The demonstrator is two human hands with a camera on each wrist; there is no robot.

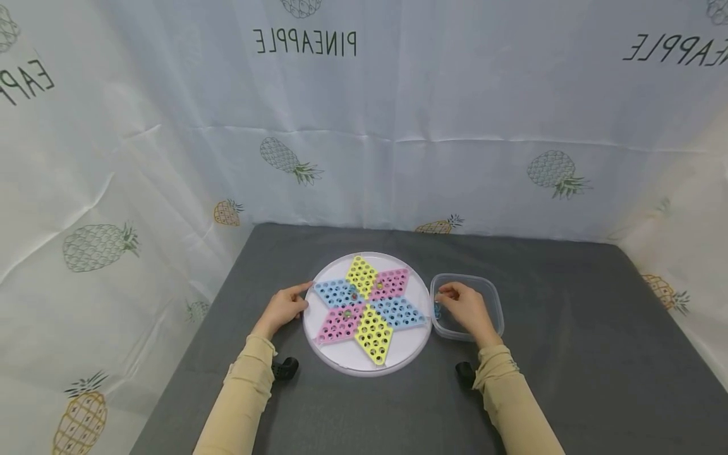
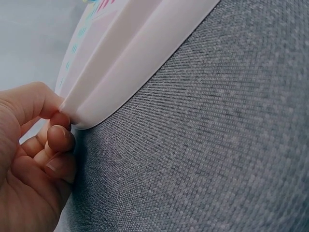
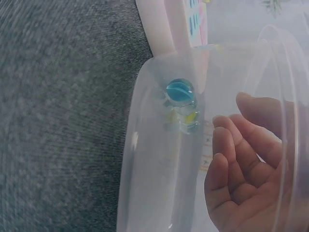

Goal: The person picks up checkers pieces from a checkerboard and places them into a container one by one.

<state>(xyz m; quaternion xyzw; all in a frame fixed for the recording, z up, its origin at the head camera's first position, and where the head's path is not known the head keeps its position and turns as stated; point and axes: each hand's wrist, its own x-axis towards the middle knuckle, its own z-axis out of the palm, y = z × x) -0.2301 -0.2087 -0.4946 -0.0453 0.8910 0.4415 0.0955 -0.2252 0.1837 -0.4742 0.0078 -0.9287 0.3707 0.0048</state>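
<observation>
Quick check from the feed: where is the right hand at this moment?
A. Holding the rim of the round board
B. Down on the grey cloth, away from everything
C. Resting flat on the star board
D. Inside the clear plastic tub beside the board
D: the right hand sits in the clear plastic tub with fingers curled near the marbles, while the left hand holds the round board by its rim.

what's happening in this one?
A person sits at a grey table with a round Chinese checkers board. The left hand pinches the board's rim. The right hand reaches into a clear plastic container beside the board, fingers loosely curled near marbles, not gripping any.
</observation>
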